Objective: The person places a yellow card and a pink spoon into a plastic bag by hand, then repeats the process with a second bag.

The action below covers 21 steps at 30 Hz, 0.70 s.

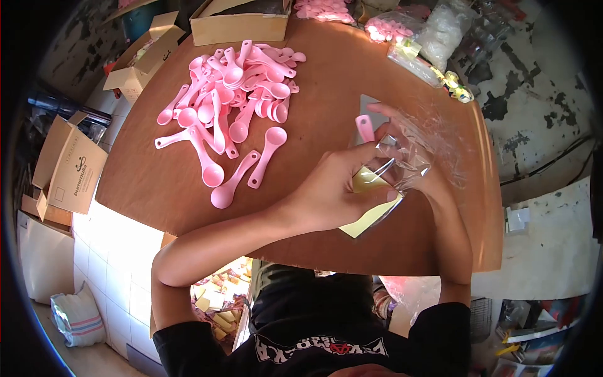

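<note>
We see a brown round-edged table [188, 182] in a crowded room. A loose pile of pink spoons [232, 94] covers its far left part, and a flat cardboard box [242, 26] sits at its far edge. Beside that box lie bags of pink pieces [389, 28] and a white bag [443, 28]. To the left, below the table, stand open cartons [69, 163] on a white tiled floor [107, 257], with a striped sack [78, 317] near them. To the right, the painted surface [534, 94] is flaking in dark patches.

Near the right edge of the table, the left hand [333, 188] is closed with curled fingers and thumb on a yellow card [370, 210] at the mouth of a clear bag [418, 160]. 1 pink spoon [364, 129] stands up against that bag, close to both hands.

The right hand [408, 147] lies behind the bag with its fingers stretched. The glare on the plastic veils it, so we cannot tell whether it pinches the bag or only supports it. We also cannot tell whether the spoon is inside the bag or behind it. The left hand covers much of the card. The lens rim cuts off the cartons and blurs the clutter at lower right.
</note>
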### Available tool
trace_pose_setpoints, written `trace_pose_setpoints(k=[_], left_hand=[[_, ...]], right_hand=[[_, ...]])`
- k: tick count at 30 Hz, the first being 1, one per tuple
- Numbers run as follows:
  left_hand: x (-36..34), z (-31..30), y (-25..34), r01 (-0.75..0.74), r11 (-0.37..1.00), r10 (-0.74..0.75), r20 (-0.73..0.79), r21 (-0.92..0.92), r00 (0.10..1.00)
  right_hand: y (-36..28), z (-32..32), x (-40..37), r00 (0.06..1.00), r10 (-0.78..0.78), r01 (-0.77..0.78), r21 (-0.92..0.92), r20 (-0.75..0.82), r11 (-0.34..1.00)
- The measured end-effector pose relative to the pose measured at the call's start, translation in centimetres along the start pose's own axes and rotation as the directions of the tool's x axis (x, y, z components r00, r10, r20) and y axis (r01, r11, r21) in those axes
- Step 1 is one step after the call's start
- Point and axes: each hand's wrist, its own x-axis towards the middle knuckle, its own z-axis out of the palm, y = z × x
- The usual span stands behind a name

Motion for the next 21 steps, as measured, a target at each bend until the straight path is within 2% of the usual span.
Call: trace_pose_setpoints(k=[2, 4, 5, 7, 10, 12, 14, 15, 17, 21], left_hand=[[0.1, 0.1, 0.1, 0.182, 0.98, -0.185, -0.024, -0.083, 0.983], [0.2, 0.2, -0.7, 0.168, 0.985, -0.169, -0.018, -0.05, 0.985], [0.2, 0.4, -1.0, 0.167, 0.985, -0.168, -0.026, -0.036, 0.985], [0.2, 0.4, -1.4, 0.216, 0.976, -0.216, -0.015, 0.007, 0.976], [0.3, 0.5, -1.8, 0.186, 0.981, -0.187, 0.014, 0.059, 0.982], [0.2, 0.8, -1.7, 0.189, 0.981, -0.189, 0.012, 0.034, 0.982], [0.2, 0.9, -1.5, 0.223, 0.974, -0.223, 0.013, -0.036, 0.975], [0.3, 0.8, -1.6, 0.227, 0.974, -0.226, 0.02, -0.029, 0.974], [0.3, 0.6, -2.2, 0.149, 0.978, -0.159, 0.053, 0.149, 0.986], [0.3, 0.5, -2.0, 0.184, 0.975, -0.195, 0.08, 0.126, 0.978]], right_hand=[[-0.3, -2.9, -1.7, 0.98, -0.013, -0.042, -0.272, -0.2, 0.961], [-1.6, -4.7, -3.4, 0.906, -0.053, -0.005, -0.136, -0.42, 0.991], [-2.1, -5.1, -3.8, 0.899, -0.054, -0.007, -0.138, -0.435, 0.99], [-2.9, -5.8, -4.4, 0.77, -0.078, 0.222, 0.152, -0.633, 0.963], [-3.6, -4.2, -4.4, 0.772, -0.084, 0.233, 0.158, -0.63, 0.96], [-3.2, -3.1, -4.3, 0.768, -0.088, 0.217, 0.128, -0.634, 0.968], [-2.7, -2.2, -4.4, 0.764, -0.167, 0.22, 0.009, -0.623, 0.975], [-2.7, -2.0, -4.5, 0.783, -0.151, 0.224, 0.047, -0.604, 0.974], [-2.5, -1.5, -4.6, 0.788, -0.126, 0.207, 0.067, -0.602, 0.976], [-1.6, -0.4, -4.7, 0.833, -0.129, 0.199, 0.073, -0.538, 0.977]])
